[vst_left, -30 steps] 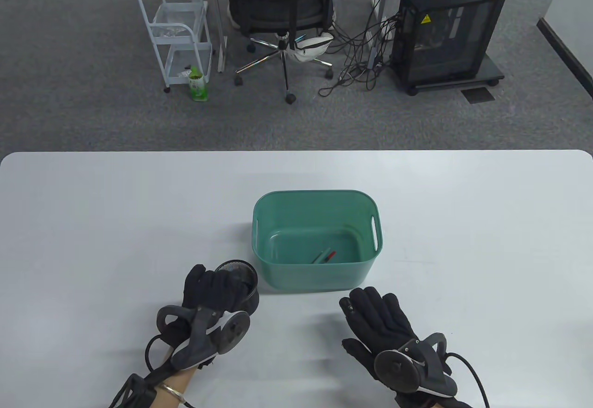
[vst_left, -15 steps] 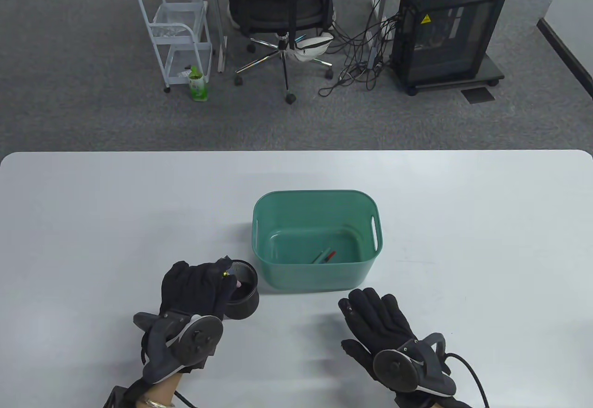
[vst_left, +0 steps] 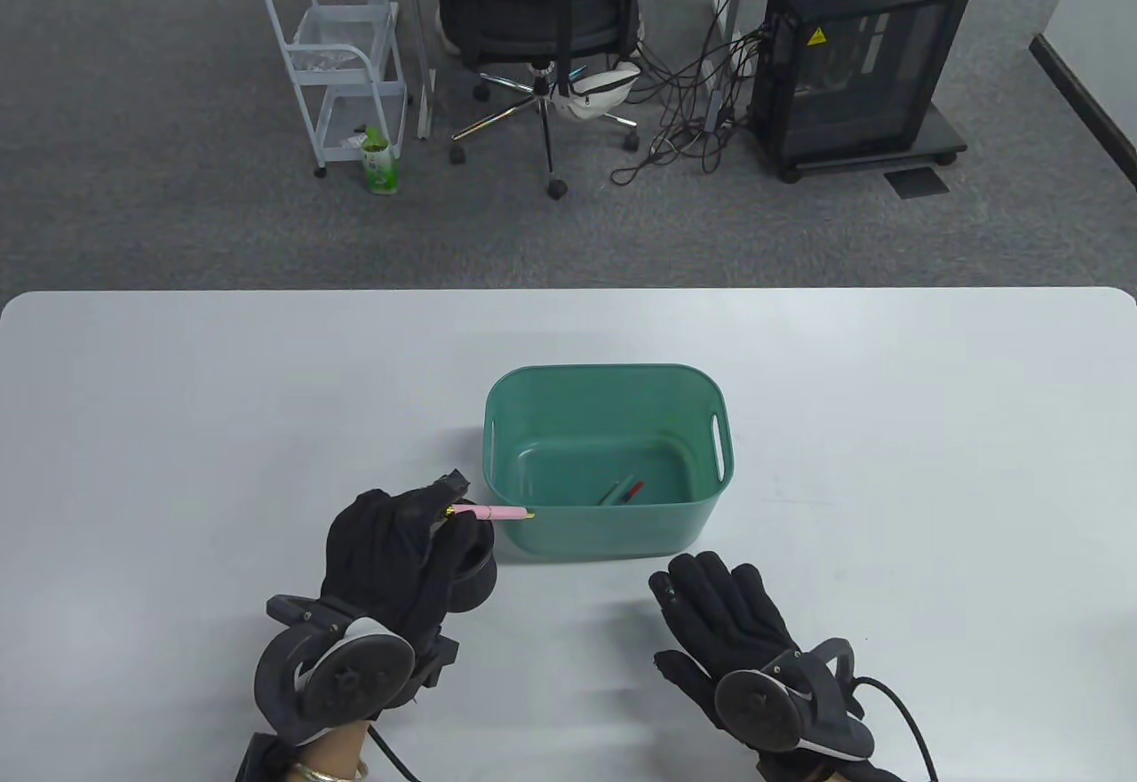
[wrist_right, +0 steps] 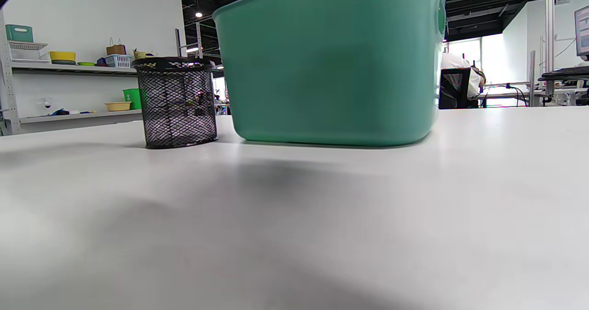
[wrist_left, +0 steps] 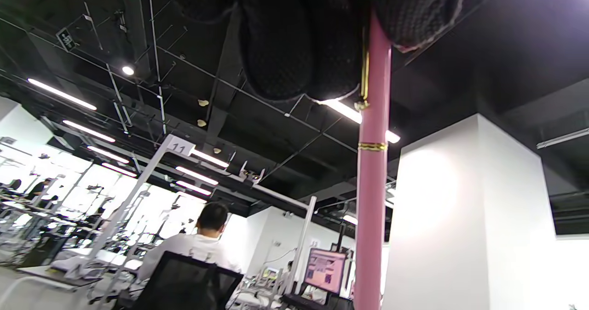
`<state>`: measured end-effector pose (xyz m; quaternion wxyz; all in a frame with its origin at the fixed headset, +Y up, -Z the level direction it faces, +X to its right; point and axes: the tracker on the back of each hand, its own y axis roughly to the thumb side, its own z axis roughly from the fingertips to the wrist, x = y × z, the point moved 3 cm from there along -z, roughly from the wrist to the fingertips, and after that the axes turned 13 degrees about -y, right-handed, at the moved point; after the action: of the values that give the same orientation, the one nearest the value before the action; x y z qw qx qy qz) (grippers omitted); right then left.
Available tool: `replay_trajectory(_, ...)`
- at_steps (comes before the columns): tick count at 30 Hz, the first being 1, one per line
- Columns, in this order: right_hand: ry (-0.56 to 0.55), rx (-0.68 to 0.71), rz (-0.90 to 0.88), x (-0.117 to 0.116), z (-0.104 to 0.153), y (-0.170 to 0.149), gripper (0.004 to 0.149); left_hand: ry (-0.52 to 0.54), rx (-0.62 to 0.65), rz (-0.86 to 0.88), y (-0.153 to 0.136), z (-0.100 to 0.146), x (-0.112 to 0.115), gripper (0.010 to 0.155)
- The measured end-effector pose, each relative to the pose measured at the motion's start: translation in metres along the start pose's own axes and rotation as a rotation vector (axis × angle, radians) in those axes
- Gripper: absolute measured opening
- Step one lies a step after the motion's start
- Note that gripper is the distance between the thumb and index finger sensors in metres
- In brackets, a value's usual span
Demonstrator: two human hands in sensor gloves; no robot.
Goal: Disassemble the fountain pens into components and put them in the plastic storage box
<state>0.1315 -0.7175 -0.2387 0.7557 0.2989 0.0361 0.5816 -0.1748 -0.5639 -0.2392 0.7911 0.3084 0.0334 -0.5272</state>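
floor: grey carpet [vst_left: 178,195]
furniture: black office chair [vst_left: 542,9], white wire cart [vst_left: 342,62], black PC tower [vst_left: 857,62] on a wheeled stand
ceiling: dark, strip lights [wrist_left: 62,94]
walls: white, shelves [wrist_right: 69,68] with bowls

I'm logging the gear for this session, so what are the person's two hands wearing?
Both the left hand and the right hand wear black knit gloves. A dark grey tracker with a round disc face is strapped to each. Black cables trail from both wrists. A gold bangle circles the left wrist.

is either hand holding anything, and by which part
The left hand pinches a pink pen at its clip end; the rest sticks out toward the green box. The right hand lies flat on the table, holding nothing.
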Motion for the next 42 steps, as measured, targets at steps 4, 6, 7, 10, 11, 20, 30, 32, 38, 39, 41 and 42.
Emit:
replay_trajectory(4, 0.002, -0.001, 0.0, 0.0, 0.0, 0.0, 0.07, 0.03, 0.038, 0.077, 0.008, -0.009, 0.005, 0.045)
replay_trajectory(6, 0.002, -0.001, 0.0, 0.0, 0.0, 0.0, 0.07, 0.041, 0.053, 0.127, 0.01, -0.013, 0.007, 0.045)
replay_trajectory(7, 0.002, -0.002, 0.001, 0.0, 0.0, 0.0, 0.07, 0.05, 0.061, 0.16, 0.011, -0.014, 0.009, 0.046)
replay_trajectory(10, 0.004, -0.005, 0.001, 0.0, 0.0, -0.001, 0.07, 0.046, 0.074, 0.228, 0.009, -0.014, 0.016, 0.046)
replay_trajectory(11, 0.004, -0.006, 0.0, 0.0, 0.0, -0.001, 0.07, 0.038, 0.079, 0.25, 0.008, -0.014, 0.02, 0.046)
replay_trajectory(20, -0.02, -0.011, 0.008, 0.003, -0.001, -0.002, 0.07, -0.004, 0.102, 0.294, 0.006, -0.018, 0.033, 0.046)
replay_trajectory(30, -0.312, -0.023, -0.07, 0.058, -0.02, 0.003, 0.073, -0.016, 0.15, 0.343, 0.016, -0.017, 0.036, 0.046)
replay_trajectory(32, -0.335, -0.016, -0.079, 0.068, -0.029, 0.009, 0.072, -0.015, 0.161, 0.349, 0.018, -0.017, 0.036, 0.046)
replay_trajectory(38, -0.424, 0.022, -0.091, 0.087, -0.056, 0.029, 0.066, -0.011, 0.191, 0.395, 0.024, -0.014, 0.034, 0.046)
replay_trajectory(39, -0.424, 0.026, -0.102, 0.088, -0.061, 0.032, 0.065, -0.004, 0.201, 0.408, 0.025, -0.014, 0.033, 0.046)
replay_trajectory(41, -0.43, 0.027, -0.114, 0.088, -0.065, 0.035, 0.063, 0.001, 0.209, 0.426, 0.025, -0.014, 0.033, 0.046)
replay_trajectory(42, -0.439, 0.027, -0.114, 0.089, -0.067, 0.036, 0.062, 0.004, 0.211, 0.437, 0.025, -0.013, 0.033, 0.046)
